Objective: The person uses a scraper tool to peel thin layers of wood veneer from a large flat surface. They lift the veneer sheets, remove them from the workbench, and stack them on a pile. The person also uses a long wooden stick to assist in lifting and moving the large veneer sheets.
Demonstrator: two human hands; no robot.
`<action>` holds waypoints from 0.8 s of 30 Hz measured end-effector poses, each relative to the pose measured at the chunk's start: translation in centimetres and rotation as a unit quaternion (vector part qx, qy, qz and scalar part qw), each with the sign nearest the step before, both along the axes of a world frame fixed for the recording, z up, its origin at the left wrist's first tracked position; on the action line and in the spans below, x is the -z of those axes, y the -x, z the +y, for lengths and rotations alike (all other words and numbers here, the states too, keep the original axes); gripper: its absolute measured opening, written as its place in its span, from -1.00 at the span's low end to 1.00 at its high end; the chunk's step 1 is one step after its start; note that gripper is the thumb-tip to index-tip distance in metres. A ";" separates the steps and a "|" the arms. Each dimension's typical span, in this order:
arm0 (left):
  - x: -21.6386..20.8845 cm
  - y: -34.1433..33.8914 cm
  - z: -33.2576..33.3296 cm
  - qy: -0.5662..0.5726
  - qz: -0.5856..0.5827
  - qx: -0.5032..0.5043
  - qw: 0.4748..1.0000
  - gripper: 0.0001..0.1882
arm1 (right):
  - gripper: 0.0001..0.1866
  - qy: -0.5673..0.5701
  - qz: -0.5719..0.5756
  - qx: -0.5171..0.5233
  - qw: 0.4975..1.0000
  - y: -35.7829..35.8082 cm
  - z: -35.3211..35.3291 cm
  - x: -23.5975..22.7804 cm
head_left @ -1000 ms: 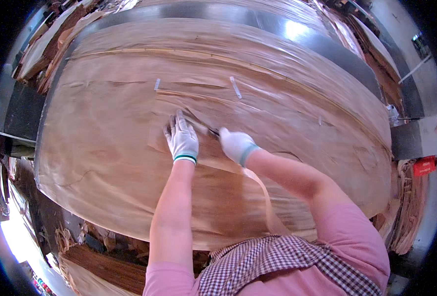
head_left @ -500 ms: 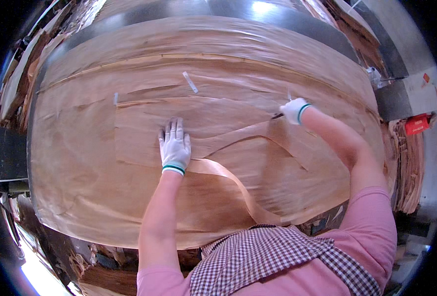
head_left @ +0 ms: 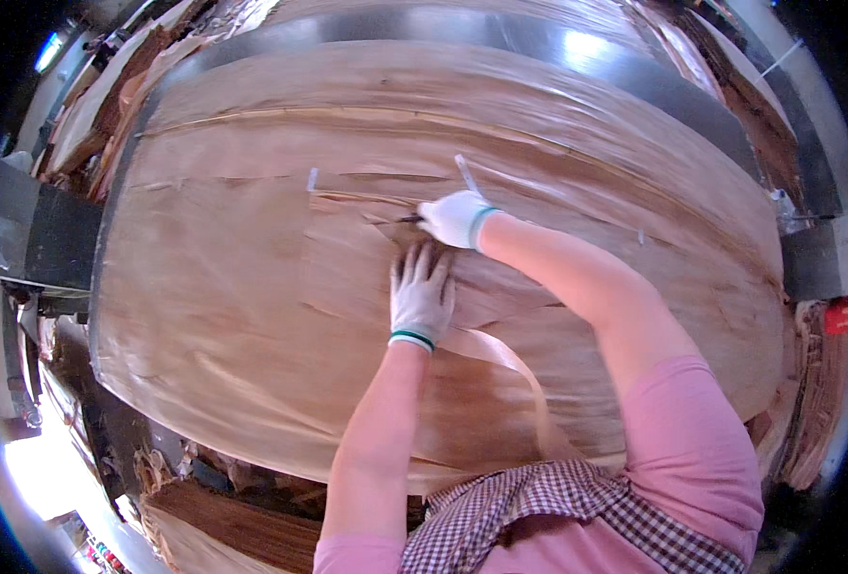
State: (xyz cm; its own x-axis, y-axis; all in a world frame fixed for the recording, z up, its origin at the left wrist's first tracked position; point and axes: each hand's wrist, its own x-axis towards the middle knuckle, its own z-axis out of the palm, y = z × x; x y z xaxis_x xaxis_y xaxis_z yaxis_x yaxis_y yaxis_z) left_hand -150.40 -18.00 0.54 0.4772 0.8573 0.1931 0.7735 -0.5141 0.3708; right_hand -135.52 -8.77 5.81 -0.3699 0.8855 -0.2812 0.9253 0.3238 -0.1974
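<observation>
One gloved left hand (head_left: 422, 304) on wrinkled veneer (head_left: 352, 263)

White gloves (head_left: 422, 304), green cuff bands (head_left: 411, 337); tan sheet (head_left: 213, 258); pink shirt (head_left: 693, 421); brown-white checked apron (head_left: 519, 499).

The right hand (head_left: 455, 219), with its dark tool (head_left: 410, 219), is no longer out by the far-right strip as it was half a second ago: it now sits back leftward, just beyond the left hand's fingertips and near the middle white strip (head_left: 466, 173). The left hand (head_left: 422, 304) lies farther right of the left edge of the thin brown sheet (head_left: 338, 258) than a second ago, its fingers more spread than half a second ago.
</observation>
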 end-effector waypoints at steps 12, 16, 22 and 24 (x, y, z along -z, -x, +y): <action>0.4 -0.5 -0.3 -0.027 0.053 -0.011 0.998 -0.53 | -0.71 -0.107 0.078 0.324 0.937 -18.3 -20.3 -0.6; 0.2 -1.2 -0.3 -0.025 0.053 0.008 0.998 -0.53 | -0.67 -0.140 0.067 0.355 0.922 -18.2 -17.1 0.9; 0.4 0.1 -0.6 -0.021 0.039 -0.006 0.999 -0.57 | -0.79 -0.143 0.126 0.255 0.948 -9.9 -25.4 -4.6; 1.3 1.0 -0.1 -0.023 0.039 0.009 0.999 -0.56 | -0.89 -0.010 0.334 0.219 0.917 -5.8 -30.7 -7.5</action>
State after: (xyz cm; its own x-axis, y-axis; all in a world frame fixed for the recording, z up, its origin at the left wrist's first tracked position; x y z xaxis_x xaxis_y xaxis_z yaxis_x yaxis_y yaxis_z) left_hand -151.37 -18.05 -0.81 0.5074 0.8399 0.1928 0.7900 -0.5428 0.2851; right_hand -129.72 -39.49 13.28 -0.0622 0.9927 -0.1029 0.6418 -0.0392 -0.7659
